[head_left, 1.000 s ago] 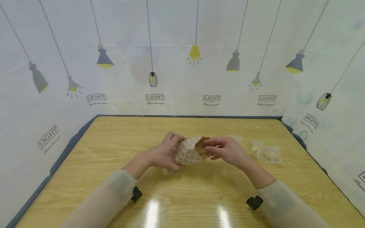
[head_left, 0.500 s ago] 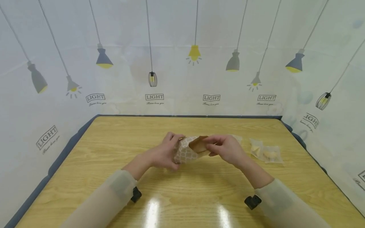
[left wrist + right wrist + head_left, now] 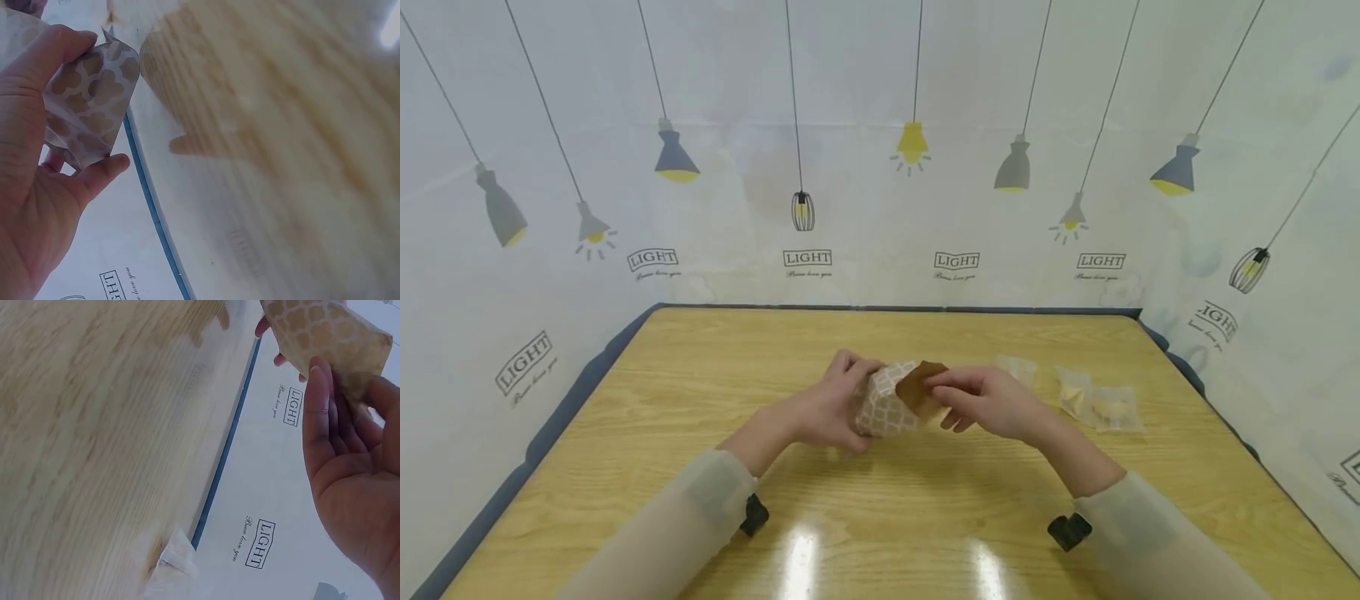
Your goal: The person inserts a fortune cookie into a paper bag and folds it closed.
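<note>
A brown paper bag [image 3: 887, 402] with a white lattice print lies on its side between the hands, its mouth facing right. My left hand [image 3: 831, 406] grips its left end, and the left wrist view shows the thumb on one side of the bag [image 3: 94, 94] and fingers on the other. At the mouth, my right hand [image 3: 996, 402] pinches the brown edge between thumb and fingers. In the right wrist view the bag's rim [image 3: 359, 375] sits in that right hand [image 3: 356, 462]. What the bag holds inside is hidden.
Small clear packets with pale yellow contents lie to the right: one packet [image 3: 1075, 395], another packet [image 3: 1116, 408] beside it, and a third packet [image 3: 1018, 368] partly behind the right hand. The wooden table [image 3: 880, 500] ends at a printed curtain [image 3: 865, 287].
The bag's mouth swung wider toward the camera half a second ago, and has since narrowed a little. My right hand shifted slightly at the rim. The left hand stays at the bag's left end.
</note>
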Demonstrator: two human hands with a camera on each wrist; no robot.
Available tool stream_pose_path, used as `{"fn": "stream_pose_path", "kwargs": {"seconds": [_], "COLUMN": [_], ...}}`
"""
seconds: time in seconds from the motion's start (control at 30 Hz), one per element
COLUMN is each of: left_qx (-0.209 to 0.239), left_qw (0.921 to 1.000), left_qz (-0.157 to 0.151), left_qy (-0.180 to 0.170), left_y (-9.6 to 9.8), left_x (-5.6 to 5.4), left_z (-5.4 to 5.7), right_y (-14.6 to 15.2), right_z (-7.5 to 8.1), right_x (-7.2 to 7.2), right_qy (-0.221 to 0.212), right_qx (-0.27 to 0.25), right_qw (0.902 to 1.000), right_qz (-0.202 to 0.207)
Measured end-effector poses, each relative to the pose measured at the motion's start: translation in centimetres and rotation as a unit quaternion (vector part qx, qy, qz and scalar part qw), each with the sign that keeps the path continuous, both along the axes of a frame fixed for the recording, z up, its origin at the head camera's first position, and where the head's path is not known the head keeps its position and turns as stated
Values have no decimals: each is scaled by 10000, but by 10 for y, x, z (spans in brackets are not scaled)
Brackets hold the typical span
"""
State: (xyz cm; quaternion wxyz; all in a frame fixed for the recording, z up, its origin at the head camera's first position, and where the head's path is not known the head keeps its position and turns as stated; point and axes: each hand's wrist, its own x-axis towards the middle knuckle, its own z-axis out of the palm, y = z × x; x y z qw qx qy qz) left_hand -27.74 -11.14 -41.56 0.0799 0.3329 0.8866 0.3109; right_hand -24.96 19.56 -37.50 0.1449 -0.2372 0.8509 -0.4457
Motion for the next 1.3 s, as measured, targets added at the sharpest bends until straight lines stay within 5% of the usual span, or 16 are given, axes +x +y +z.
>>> {"fn": "stream_pose_path", "kwargs": {"seconds": [0.4, 0.83, 1.1, 1.3], "left_qx": [334, 479, 263, 208], "left_qw": [9985, 9975, 9994, 9995], "left_qz": [81, 93, 7, 12], "left_qy": [-425, -504, -224, -246], "left_y": [-3, -10, -11, -11], "left_x": [-2, -2, 2, 3], "left_z": [-1, -2, -2, -1], "right_y": [2, 13, 51, 107], "right_z": [0, -5, -1, -4], "right_x": [3, 3, 8, 10], "right_qy": [10, 233, 294, 340], "right_qx": [-131, -233, -137, 105], "right_qw": [9972, 9973, 9948, 9900], "right_qz": [-731, -661, -967, -1368]}}
